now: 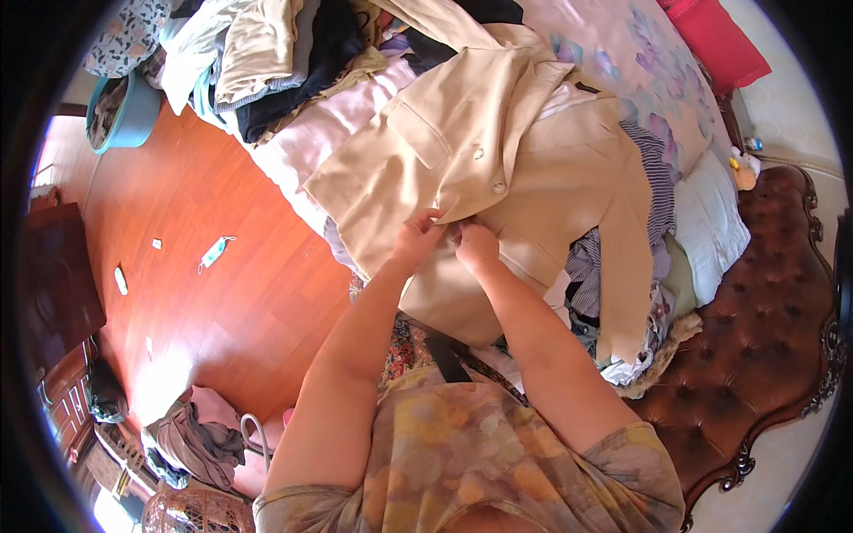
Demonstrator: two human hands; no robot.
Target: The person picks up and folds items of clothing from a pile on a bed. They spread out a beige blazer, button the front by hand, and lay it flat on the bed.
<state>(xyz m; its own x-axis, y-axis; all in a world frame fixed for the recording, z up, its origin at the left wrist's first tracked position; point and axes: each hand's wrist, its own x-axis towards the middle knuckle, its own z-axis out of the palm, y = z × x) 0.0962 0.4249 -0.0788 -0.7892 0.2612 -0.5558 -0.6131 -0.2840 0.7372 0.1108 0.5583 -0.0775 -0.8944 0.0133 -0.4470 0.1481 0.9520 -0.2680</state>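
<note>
A beige blazer (460,120) lies spread on the bed, its sleeves stretched out to the upper left and lower right. One front panel with light buttons overlaps the other. My left hand (418,236) pinches the edge of the upper front panel near its lower button. Just beside it, my right hand (477,246) is at the same edge, with its fingertips partly hidden under the cloth. Striped clothing (586,273) shows beneath the blazer, by its right sleeve.
Folded clothes (260,46) are piled at the bed's upper left. A pale blue tub (136,113) stands on the wooden floor (266,293). A face mask (214,253) lies there too. The tufted brown headboard (746,320) borders the bed at right, beside a white pillow (710,220).
</note>
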